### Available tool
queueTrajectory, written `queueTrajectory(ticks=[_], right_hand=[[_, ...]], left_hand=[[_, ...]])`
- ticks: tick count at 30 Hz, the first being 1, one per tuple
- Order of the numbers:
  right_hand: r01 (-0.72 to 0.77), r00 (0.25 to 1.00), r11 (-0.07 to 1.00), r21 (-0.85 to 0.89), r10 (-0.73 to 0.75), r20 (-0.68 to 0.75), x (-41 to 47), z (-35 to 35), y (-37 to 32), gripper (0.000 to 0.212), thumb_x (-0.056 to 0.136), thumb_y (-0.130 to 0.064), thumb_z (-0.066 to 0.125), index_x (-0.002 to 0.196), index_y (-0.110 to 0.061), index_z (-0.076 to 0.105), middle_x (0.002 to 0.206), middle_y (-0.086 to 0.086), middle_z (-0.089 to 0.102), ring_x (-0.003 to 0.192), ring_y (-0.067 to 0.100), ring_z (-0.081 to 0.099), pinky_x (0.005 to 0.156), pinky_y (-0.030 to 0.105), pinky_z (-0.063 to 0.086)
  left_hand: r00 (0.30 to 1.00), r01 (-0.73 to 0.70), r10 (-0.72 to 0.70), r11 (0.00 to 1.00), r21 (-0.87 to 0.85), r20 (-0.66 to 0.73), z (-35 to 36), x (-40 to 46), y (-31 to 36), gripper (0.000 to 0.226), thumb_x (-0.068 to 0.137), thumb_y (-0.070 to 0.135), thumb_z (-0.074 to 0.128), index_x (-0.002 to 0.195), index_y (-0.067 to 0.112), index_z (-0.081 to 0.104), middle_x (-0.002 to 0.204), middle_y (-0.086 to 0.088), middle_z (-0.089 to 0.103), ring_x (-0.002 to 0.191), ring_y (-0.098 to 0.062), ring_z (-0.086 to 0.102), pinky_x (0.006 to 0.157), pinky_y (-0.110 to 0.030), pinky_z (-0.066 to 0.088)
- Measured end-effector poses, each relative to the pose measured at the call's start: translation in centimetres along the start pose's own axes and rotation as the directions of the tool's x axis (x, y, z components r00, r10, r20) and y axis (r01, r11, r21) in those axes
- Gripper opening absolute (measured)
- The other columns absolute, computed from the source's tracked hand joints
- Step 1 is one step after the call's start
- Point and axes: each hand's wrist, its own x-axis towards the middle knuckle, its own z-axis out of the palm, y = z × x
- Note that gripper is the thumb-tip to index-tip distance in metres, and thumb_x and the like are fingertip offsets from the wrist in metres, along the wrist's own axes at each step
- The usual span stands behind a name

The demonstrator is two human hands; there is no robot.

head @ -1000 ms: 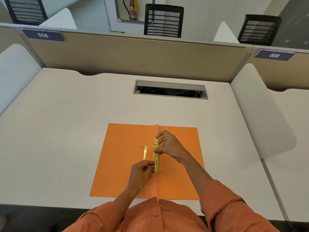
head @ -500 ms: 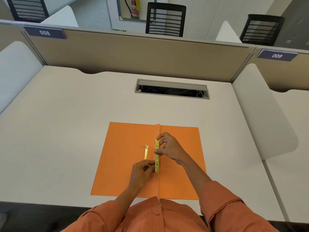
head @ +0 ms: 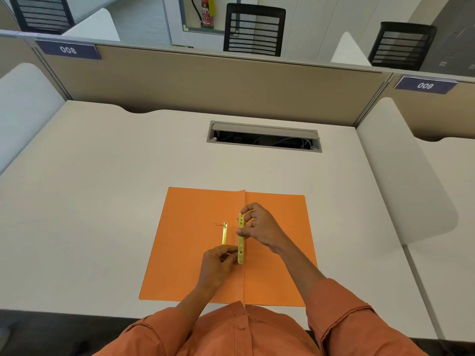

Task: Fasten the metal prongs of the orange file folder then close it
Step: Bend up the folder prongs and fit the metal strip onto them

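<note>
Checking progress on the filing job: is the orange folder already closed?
No, the orange folder lies open flat on the desk, with both hands on the gold metal bar at its crease.

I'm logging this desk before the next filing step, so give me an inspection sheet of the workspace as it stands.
Surface: pale desk, bare around the folder.
Job's things: orange folder lies open and flat; a gold metal bar is held along its centre fold; a second gold strip lies on the left leaf, its thin prongs sticking out at the far end.
Clutter: nothing seen.
Grippers: right hand pinches the bar's far end; left hand pinches near its near end.
Cables: some lie inside the open cable slot in the desk.
Surroundings: beige partition with number tags, black mesh chairs, fire extinguisher behind.
</note>
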Motion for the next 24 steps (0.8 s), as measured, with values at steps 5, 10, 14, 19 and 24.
queueTrajectory(ticks=[5,10,14,19,24], right_hand=[[0.001,1.000,1.000,-0.008,-0.001,-0.008,0.07,0.03,0.16,0.054,0.076,0.007,0.086,0.119,-0.009,0.056,0.099,0.010,0.058,0.068,0.018,0.066,0.069,0.037,0.065],[0.010,1.000,1.000,-0.012,-0.010,-0.016,0.02,0.02,0.27,0.055,0.076,0.006,0.086,0.120,-0.009,0.056,0.098,0.009,0.058,0.069,0.019,0.067,0.072,0.041,0.066],[0.016,0.999,1.000,-0.010,-0.017,-0.029,0.10,-0.05,0.28,0.054,0.077,0.006,0.085,0.120,-0.009,0.057,0.099,0.007,0.057,0.069,0.019,0.065,0.072,0.039,0.066],[0.023,0.999,1.000,-0.012,-0.024,-0.035,0.10,0.00,0.23,0.054,0.077,0.006,0.085,0.120,-0.009,0.056,0.100,0.008,0.057,0.067,0.017,0.064,0.069,0.034,0.065],[0.024,1.000,0.999,-0.026,-0.025,-0.017,-0.04,0.31,0.36,0.054,0.077,0.005,0.086,0.120,-0.011,0.057,0.102,0.009,0.057,0.070,0.017,0.064,0.063,0.024,0.060]], left_hand=[[1.000,-0.003,0.003,1.000,0.010,0.005,-0.05,-0.05,-0.04,0.018,0.091,-0.006,0.071,0.098,0.006,0.083,0.084,-0.011,0.080,0.066,-0.005,0.068,0.064,-0.019,0.055],[1.000,0.009,-0.009,1.000,0.000,0.008,-0.04,-0.13,-0.02,0.018,0.091,-0.006,0.070,0.098,0.006,0.082,0.084,-0.012,0.080,0.066,-0.008,0.068,0.064,-0.022,0.055],[1.000,0.015,-0.015,1.000,-0.005,0.009,-0.08,-0.16,0.04,0.018,0.091,-0.006,0.070,0.098,0.005,0.082,0.085,-0.013,0.080,0.066,-0.004,0.067,0.064,-0.017,0.053],[1.000,0.024,-0.023,0.999,-0.022,0.011,-0.15,-0.27,-0.05,0.017,0.091,-0.006,0.070,0.098,0.005,0.082,0.085,-0.014,0.080,0.068,-0.009,0.068,0.066,-0.020,0.055],[1.000,0.010,-0.010,1.000,-0.021,0.014,-0.10,-0.20,-0.07,0.019,0.092,-0.007,0.069,0.098,0.005,0.082,0.084,-0.012,0.080,0.066,-0.003,0.068,0.064,-0.016,0.054]])
